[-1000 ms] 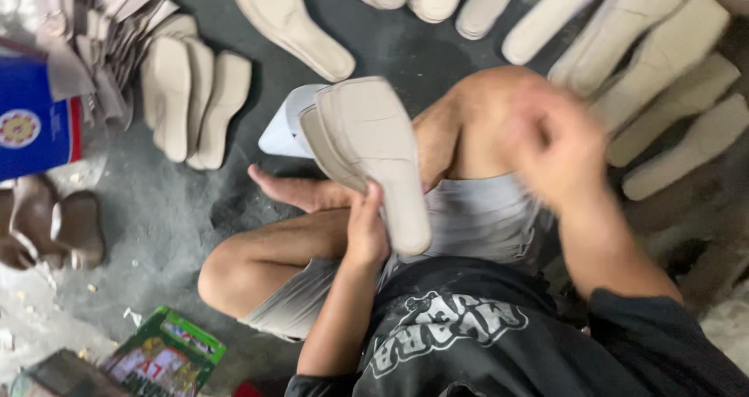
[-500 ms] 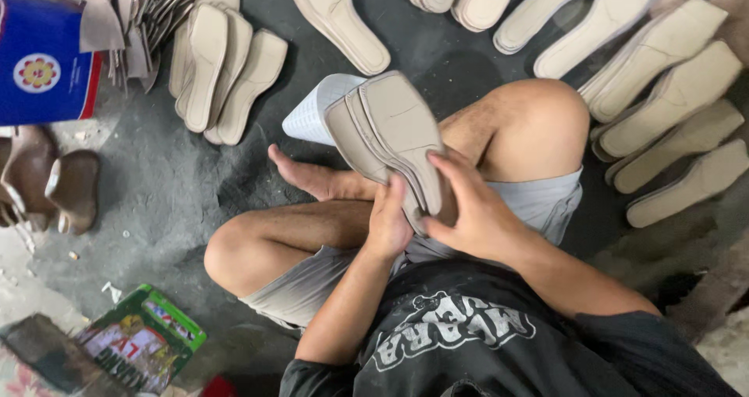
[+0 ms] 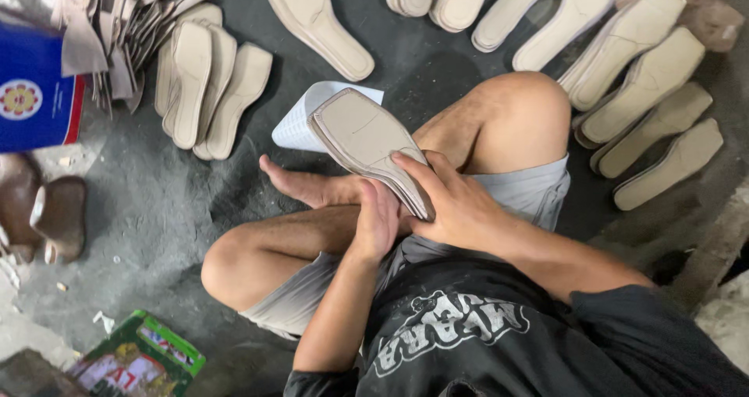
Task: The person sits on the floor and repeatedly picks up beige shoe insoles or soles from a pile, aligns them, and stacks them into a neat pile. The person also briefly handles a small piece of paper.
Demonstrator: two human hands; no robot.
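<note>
View: head cam, looking straight down on a person seated cross-legged on the floor.
Floor (image 3: 156, 210): dark grey concrete, dusty, w/ pale scuffs and small bits of debris at lower left.
Held item: beige sole stack (image 3: 367, 143), several layers pressed together, toe end pointing up-left, raised over the lap and bare foot.
Right hand (image 3: 456, 206): fingers wrapped over the stack's heel end and right edge, index finger laid along the top face; holding it.
Left hand (image 3: 378, 221): palm pressed to the stack's underside at the heel, fingers curled up against it; also gripping. Fingertips partly hidden behind the stack.
Under the stack: white sheet (image 3: 300, 120) on the floor, mostly covered by the toe end.
Top-left: fanned group of beige soles (image 3: 211, 92) lying overlapped; above them a heap of grey cut pieces (image 3: 117, 30).
Far left: blue box (image 3: 35, 92) w/ round emblem; below it brown shoe parts (image 3: 39, 210).
Top centre: single sole (image 3: 316, 22) lying apart; more soles (image 3: 484, 3) along the upper edge.
Right side: row of soles (image 3: 647, 108), overlapped, slanted, close to the raised knee.
Bottom-left: green printed packet (image 3: 140, 358) flat on the floor.
Clothing: grey shorts, dark printed shirt.
</note>
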